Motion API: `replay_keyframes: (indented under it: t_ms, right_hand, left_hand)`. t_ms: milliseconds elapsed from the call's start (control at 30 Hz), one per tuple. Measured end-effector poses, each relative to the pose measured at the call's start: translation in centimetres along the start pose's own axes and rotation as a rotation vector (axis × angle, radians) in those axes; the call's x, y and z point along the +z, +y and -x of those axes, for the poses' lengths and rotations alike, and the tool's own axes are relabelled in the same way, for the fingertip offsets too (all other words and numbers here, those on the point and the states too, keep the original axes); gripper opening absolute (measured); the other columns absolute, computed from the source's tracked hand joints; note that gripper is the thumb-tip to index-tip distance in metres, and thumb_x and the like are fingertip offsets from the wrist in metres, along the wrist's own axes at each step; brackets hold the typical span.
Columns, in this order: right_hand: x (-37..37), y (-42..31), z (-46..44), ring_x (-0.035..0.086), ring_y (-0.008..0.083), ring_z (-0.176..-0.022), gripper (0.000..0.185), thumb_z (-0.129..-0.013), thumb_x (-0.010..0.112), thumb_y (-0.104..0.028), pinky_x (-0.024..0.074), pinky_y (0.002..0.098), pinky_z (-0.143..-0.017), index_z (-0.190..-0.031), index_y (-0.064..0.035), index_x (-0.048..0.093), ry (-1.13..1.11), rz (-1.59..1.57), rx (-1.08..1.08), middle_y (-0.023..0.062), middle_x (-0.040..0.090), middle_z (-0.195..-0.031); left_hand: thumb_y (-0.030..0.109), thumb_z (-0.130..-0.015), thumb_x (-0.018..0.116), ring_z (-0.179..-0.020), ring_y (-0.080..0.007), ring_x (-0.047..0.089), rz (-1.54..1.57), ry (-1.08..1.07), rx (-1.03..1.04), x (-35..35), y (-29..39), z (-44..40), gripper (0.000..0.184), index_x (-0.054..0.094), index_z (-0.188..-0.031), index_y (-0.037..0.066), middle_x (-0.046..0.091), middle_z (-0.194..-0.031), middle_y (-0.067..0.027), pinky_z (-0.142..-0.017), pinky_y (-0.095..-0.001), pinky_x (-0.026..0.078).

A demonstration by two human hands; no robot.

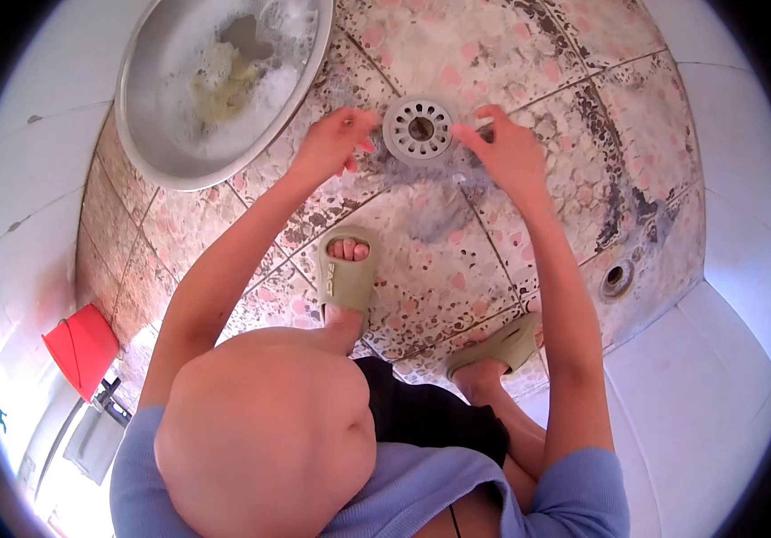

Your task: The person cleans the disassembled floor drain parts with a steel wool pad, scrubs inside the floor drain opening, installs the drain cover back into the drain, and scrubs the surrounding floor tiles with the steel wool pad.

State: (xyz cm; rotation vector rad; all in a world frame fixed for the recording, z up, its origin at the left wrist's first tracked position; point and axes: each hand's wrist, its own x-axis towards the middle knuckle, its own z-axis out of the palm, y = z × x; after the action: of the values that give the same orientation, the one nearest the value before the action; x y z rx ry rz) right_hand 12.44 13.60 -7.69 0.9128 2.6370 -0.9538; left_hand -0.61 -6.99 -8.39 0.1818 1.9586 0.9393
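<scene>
A round, slotted drain cover [418,131] lies on the wet tiled floor [439,269] at the top centre. To its left is my left hand [336,143], fingers apart and bent, holding nothing. On the other side, my right hand [508,154] has its thumb and index finger spread near the cover's right edge, and nothing shows between them. Foamy grey water spreads on the tiles just below the cover. A large metal basin [130,108] at the upper left holds suds and a yellowish cloth-like thing [224,85].
My feet in green slippers [347,269] stand below the cover. A second floor hole [617,280] is at the right. A red bucket [85,350] stands at the lower left. White walls [744,179] curve around both sides.
</scene>
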Motion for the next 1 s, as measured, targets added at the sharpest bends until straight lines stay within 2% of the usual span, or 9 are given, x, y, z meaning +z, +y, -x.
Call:
replay_keyframes:
  t_ms: [100,200,300,400,500,600,700,800,1000]
  right_hand:
    - [-2.3,-2.3,3.2,0.062,0.0285,-0.066,0.036,-0.075,0.067,-0.039,0.0474,0.0364,-0.058,-0.098,-0.0121,0.06,0.074,-0.121,-0.138,0.0081,0.064,-0.078]
    - [0.3,-5.1,5.7,0.063,0.0268,-0.066,0.034,-0.074,0.068,-0.034,0.0486,0.0354,-0.058,-0.099,-0.0128,0.06,0.127,-0.36,-0.433,0.0081,0.064,-0.085]
    - [2.5,-6.2,6.4,0.063,0.0259,-0.07,0.03,-0.074,0.068,-0.031,0.0498,0.0346,-0.059,-0.097,-0.0126,0.06,0.185,-0.248,-0.392,0.0086,0.063,-0.088]
    - [2.9,-6.3,6.2,0.063,0.0282,-0.072,0.023,-0.076,0.066,-0.025,0.0497,0.0354,-0.06,-0.092,-0.0105,0.06,0.247,-0.32,-0.373,0.0102,0.063,-0.088]
    - [3.5,-5.5,5.6,0.062,0.0227,-0.066,0.02,-0.079,0.065,-0.021,0.0478,0.0324,-0.059,-0.093,-0.0078,0.062,0.271,-0.487,-0.376,0.0101,0.063,-0.081]
    - [2.4,-4.7,4.8,0.054,0.012,-0.061,0.02,-0.082,0.064,-0.022,0.0433,0.0268,-0.058,-0.094,-0.0053,0.064,0.011,-0.79,-0.126,0.0051,0.06,-0.071]
    - [2.5,-3.7,4.3,0.046,0.0058,-0.062,0.023,-0.083,0.064,-0.023,0.0387,0.0219,-0.058,-0.094,-0.0028,0.064,-0.161,-0.956,-0.034,-0.001,0.056,-0.067]
    - [2.6,-3.7,4.4,0.045,0.0046,-0.063,0.023,-0.083,0.065,-0.023,0.0378,0.0209,-0.057,-0.091,-0.0011,0.065,-0.174,-1.113,0.056,-0.0035,0.056,-0.068]
    - [2.5,-3.2,4.7,0.047,0.0039,-0.065,0.022,-0.081,0.067,-0.021,0.0382,0.0196,-0.058,-0.09,-0.0012,0.065,-0.229,-1.001,0.061,-0.0039,0.058,-0.071]
  left_hand:
    - [0.046,-0.095,0.034,-0.08,-0.0173,0.061,0.629,-0.144,-0.091,-0.1,0.4,3.8,0.053,0.051,-0.118,0.001,0.061,-0.102,-0.0125,-0.07,-0.0274,0.051]
    - [0.049,-0.096,0.026,-0.111,-0.0236,0.05,1.15,-0.439,-0.101,1.5,2.5,5.3,0.062,0.045,-0.125,-0.002,0.05,-0.123,-0.0154,-0.096,-0.0342,0.041]
    - [0.045,-0.097,0.026,-0.12,-0.0245,0.043,1.209,-0.533,-0.044,2.5,3.4,5.9,0.06,0.041,-0.129,-0.004,0.041,-0.134,-0.0152,-0.103,-0.0361,0.033]
    - [0.039,-0.097,0.031,-0.123,-0.0231,0.04,1.056,-0.458,0.038,2.5,2.8,5.6,0.055,0.038,-0.13,-0.004,0.042,-0.133,-0.0145,-0.105,-0.0354,0.031]
    - [0.032,-0.096,0.039,-0.115,-0.0192,0.047,0.895,-0.36,0.173,2.4,2.7,5.5,0.048,0.042,-0.129,-0.002,0.047,-0.129,-0.0127,-0.099,-0.0333,0.037]
    - [0.024,-0.093,0.049,-0.102,-0.0147,0.056,0.512,-0.129,0.214,2.8,2.7,6.0,0.04,0.048,-0.125,0.0,0.056,-0.116,-0.0099,-0.088,-0.0297,0.045]
    - [0.019,-0.09,0.057,-0.087,-0.0116,0.06,0.429,-0.078,0.29,2.5,1.7,4.8,0.035,0.053,-0.119,0.001,0.062,-0.1,-0.006,-0.078,-0.0269,0.048]
    - [0.016,-0.086,0.062,-0.08,-0.011,0.059,0.428,-0.046,0.22,2.4,1.4,4.6,0.031,0.056,-0.112,0.001,0.062,-0.092,-0.0053,-0.078,-0.0262,0.048]
    - [0.009,-0.08,0.067,-0.084,-0.0089,0.056,0.489,-0.022,0.331,2.8,1.5,4.4,0.025,0.057,-0.103,0.004,0.06,-0.09,-0.002,-0.076,-0.0238,0.047]
